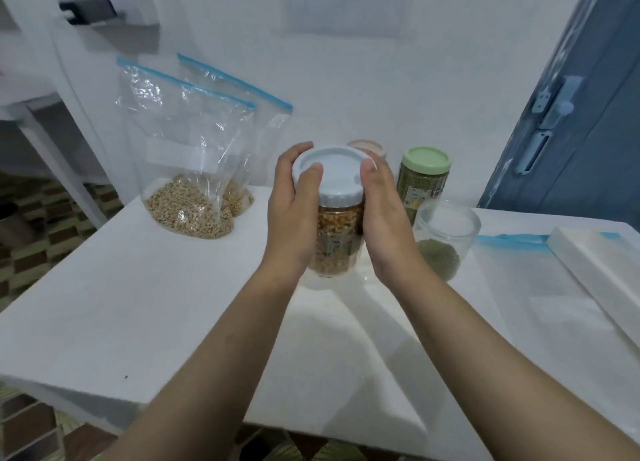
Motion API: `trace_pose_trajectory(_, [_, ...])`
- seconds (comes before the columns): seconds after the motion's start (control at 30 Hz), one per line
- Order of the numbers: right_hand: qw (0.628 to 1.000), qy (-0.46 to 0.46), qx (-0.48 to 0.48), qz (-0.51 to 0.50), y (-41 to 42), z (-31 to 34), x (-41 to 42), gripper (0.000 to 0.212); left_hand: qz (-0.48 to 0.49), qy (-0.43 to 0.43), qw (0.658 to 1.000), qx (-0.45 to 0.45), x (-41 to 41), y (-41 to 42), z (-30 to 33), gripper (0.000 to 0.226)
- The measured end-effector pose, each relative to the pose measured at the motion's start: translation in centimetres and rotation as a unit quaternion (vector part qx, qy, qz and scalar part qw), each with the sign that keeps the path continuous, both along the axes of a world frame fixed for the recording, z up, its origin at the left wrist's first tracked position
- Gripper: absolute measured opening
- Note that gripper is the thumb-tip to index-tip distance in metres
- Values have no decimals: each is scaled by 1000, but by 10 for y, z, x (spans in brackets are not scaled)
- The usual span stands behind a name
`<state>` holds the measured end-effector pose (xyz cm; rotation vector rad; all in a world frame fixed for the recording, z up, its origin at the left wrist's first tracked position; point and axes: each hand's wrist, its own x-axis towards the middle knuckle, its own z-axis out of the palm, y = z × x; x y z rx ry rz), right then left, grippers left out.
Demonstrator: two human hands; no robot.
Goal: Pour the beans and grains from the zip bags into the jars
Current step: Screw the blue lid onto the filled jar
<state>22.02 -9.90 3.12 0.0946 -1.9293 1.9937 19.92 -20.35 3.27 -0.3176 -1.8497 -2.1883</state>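
Both of my hands make the grip on one jar: my left hand (pixel 294 215) wraps its side with the thumb laid over the edge of the white lid (pixel 330 173), and my right hand (pixel 384 218) curls round the opposite side, thumb at the lid's rim. So each grip is holding the filled jar (pixel 337 249), which stands in the middle of the white surface (pixel 138 305), or just above it; I cannot tell whether its base touches. Through the clear wall I see yellowish grain nearly up to the lid.

I judge this jar's pour to be done and the step in hand to be seating or tightening the lid. Next comes a twist of the lid against a steady body, then setting the jar aside and turning to the two zip bags (pixel 194 170) of pale grain standing at the far left.

Its long axis runs upright, lid up toward me, base down. Just to its right sits an open jar (pixel 446 239) with green beans low inside, and behind that a green-lidded jar (pixel 424 180), already full.
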Motion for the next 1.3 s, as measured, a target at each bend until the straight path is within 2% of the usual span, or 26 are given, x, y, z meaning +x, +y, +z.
trace_pose_trajectory(0.13, [999, 38, -3, -7, -18, 36, -42, 30, 14, 35, 999, 1, -44, -15, 37, 42])
trace_pose_trajectory(0.33, [996, 69, -32, -41, -44, 70, -131, 24, -6, 49, 999, 10, -135, -36, 71, 42])
trace_pose_trajectory(0.5, [992, 68, -23, -107, -52, 70, -210, 27, -37, 41, 998, 18, -217, -37, 69, 42])
trace_pose_trajectory(0.7, [989, 9, -1, -149, -47, 38, -275, 29, -84, -14, 996, -6, -287, -34, 35, 37])
trace_pose_trajectory(0.83, [987, -40, 28, -154, -45, 4, -294, 27, -80, -63, 995, -7, -309, -32, -6, 33])
trace_pose_trajectory(0.97, [983, -95, 36, -151, -44, -30, -298, 28, -84, -106, 991, -12, -311, -30, -41, 40])
trace_pose_trajectory(1.03, [982, -111, 45, -147, -41, -40, -299, 29, -84, -119, 989, -14, -310, -29, -53, 33])
trace_pose_trajectory(1.3, [975, -167, 88, -117, -26, -40, -300, 29, -110, -125, 985, -39, -308, -26, -61, 34])
